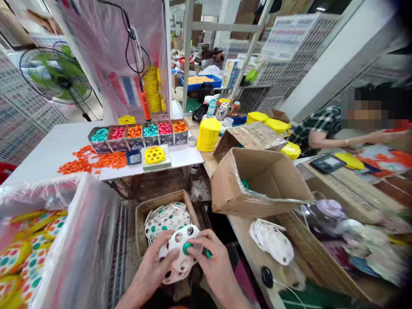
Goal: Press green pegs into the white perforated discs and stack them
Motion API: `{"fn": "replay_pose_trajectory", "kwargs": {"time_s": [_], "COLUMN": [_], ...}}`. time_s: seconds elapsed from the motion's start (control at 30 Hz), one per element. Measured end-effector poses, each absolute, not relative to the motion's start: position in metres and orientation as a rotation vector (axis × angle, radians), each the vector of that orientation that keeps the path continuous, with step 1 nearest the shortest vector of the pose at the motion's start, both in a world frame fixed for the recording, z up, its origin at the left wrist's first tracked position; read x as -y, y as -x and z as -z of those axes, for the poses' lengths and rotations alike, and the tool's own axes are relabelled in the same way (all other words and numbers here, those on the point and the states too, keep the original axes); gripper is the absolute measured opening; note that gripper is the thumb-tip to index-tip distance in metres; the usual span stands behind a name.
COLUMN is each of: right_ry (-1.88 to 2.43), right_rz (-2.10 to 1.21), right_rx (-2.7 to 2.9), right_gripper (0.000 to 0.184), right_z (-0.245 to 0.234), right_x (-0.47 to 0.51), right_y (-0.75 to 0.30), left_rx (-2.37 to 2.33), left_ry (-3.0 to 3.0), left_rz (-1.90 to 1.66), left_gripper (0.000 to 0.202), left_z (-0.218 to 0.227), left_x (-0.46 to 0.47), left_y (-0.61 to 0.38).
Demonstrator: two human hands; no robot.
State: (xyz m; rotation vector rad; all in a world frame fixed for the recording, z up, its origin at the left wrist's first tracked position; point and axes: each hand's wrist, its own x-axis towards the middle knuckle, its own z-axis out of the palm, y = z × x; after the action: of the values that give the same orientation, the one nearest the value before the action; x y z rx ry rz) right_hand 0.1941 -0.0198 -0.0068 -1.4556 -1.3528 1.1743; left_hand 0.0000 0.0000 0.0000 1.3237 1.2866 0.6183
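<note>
Print on the carton [257, 134] is too small to read. Six bins [135, 143] line the table [61, 143]. Left fingers [169, 259] grip a holed white plate [175, 244] above a box [192, 209]; right fingers [202, 243] hold two green pieces [186, 248].

Some fingers of the left hand [157, 261] slip out of sight behind the white disc [180, 243]; the right hand [216, 258] half-covers a green peg [208, 253]. Left bin [41, 185], sliced by the edge, contents [24, 257] blurred! Black device's [327, 163] display? Too small to read.
</note>
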Motion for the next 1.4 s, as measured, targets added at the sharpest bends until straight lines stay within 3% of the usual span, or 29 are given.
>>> {"fn": "replay_pose_trajectory", "kwargs": {"time_s": [0.17, 0.37, 0.6, 0.77, 0.93, 1.03, 1.23, 1.4], "right_ry": [1.569, 1.64, 1.581, 1.491, 1.326, 1.291, 1.17, 1.517], "right_rz": [-1.158, -1.142, -1.269, -1.4, -1.614, -1.688, -1.615, -1.23], "right_rx": [1.363, 1.312, 1.19, 1.068, 0.818, 0.629, 0.486, 0.89], "right_gripper": [0.017, 0.057, 0.042, 0.046, 0.038, 0.033, 0.032, 0.045], "right_z": [0.008, -0.001, 0.004, 0.007, 0.001, 0.004, 0.023, 0.058], "right_x": [0.023, 0.015, 0.015, 0.013, 0.006, 0.004, -0.017, -0.038], "right_y": [-0.196, -0.211, -0.206, -0.201, -0.204, -0.206, -0.205, -0.209], "left_rx": [-1.219, -1.138, -1.144, -1.122, -1.072, -1.095, -1.137, -1.146], "left_ry": [-1.324, -1.273, -1.238, -1.166, -0.901, -0.828, -0.76, -0.828], "left_rz": [-0.648, -0.687, -0.701, -0.72, -0.689, -0.692, -0.662, -0.685], "left_gripper": [0.029, 0.022, 0.022, 0.022, 0.042, 0.043, 0.038, 0.052], "left_z": [-0.002, -0.008, -0.01, -0.007, -0.005, -0.003, 0.003, 0.009], "left_x": [-0.004, -0.003, -0.002, 0.002, 0.003, 0.001, 0.004, 0.006], "left_y": [0.0, 0.001, -0.004, 0.0, 0.002, 0.006, 0.019, 0.026]}}
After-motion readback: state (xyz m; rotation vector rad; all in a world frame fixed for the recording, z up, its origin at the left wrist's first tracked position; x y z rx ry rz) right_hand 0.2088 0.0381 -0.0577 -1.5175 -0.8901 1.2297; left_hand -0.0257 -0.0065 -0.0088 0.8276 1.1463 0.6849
